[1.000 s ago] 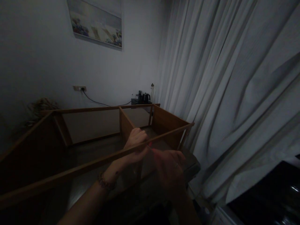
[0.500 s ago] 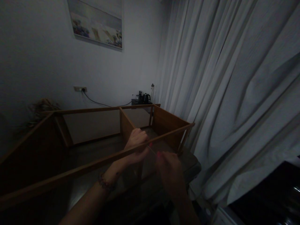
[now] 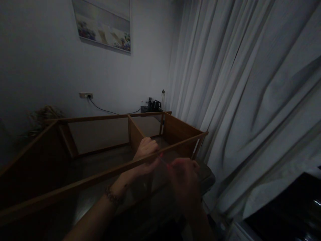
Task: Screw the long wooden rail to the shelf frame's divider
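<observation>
A wooden frame (image 3: 112,170) with a long front rail stretches across the lower half of the view. My left hand (image 3: 147,154) is wrapped around that rail where the middle divider (image 3: 136,129) meets it, a beaded bracelet on its wrist. My right hand (image 3: 184,177), blurred by motion, is closed just right of and below the rail. From its fingertips a thin, rod-like tool (image 3: 164,161) runs up to the rail beside my left thumb. Its exact kind is too dim to make out, and my fingers hide its near end.
A long light curtain (image 3: 225,83) hangs along the right side. Behind the frame, a black kettle (image 3: 156,105) stands on a small dark stand by the wall. A cable (image 3: 102,109) runs from a wall socket (image 3: 85,95). Dried plants (image 3: 46,115) are at the left.
My right hand has turned at the wrist and its fingers have shifted slightly, with the thin tool still held at the rail. My left hand has stayed in place.
</observation>
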### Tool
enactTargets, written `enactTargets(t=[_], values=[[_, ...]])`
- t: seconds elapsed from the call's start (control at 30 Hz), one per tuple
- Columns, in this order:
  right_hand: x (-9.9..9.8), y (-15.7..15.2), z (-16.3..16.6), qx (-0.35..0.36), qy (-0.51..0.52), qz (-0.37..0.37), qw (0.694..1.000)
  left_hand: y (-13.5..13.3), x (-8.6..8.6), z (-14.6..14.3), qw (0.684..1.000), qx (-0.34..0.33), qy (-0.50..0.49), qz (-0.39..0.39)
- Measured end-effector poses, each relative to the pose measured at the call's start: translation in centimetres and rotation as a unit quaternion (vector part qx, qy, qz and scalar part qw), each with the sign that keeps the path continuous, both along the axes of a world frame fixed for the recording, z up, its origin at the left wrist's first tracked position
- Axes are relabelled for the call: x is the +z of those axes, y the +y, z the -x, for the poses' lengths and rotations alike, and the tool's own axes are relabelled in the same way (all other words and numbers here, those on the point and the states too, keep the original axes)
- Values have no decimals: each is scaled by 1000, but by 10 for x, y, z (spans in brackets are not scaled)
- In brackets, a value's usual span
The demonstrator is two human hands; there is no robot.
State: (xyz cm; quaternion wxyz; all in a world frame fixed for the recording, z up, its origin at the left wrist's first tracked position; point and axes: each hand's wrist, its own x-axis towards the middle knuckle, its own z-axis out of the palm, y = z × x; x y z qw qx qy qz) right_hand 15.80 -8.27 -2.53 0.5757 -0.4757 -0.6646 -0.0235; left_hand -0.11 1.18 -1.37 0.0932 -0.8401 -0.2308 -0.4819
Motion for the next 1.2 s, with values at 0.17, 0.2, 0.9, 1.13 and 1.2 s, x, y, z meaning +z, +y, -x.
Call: enactTargets(t=[0.17,0.2,0.9,1.13,1.2], values=[[10,-5,1,-58,-127,-141,980,4,-4,0,1000,-7,-3,-3],[10,-5,0,-59,-124,-143,980,4,-4,0,1000,-9,-3,-2],[8,-9,3,44,-120,-82,988,6,-7,1,1000,-5,-8,-1],[8,-10,7,86,-32,11,996,6,-7,1,1000,-8,-7,7],[7,-11,7,94,-34,9,995,7,-8,1,1000,-11,-8,5]])
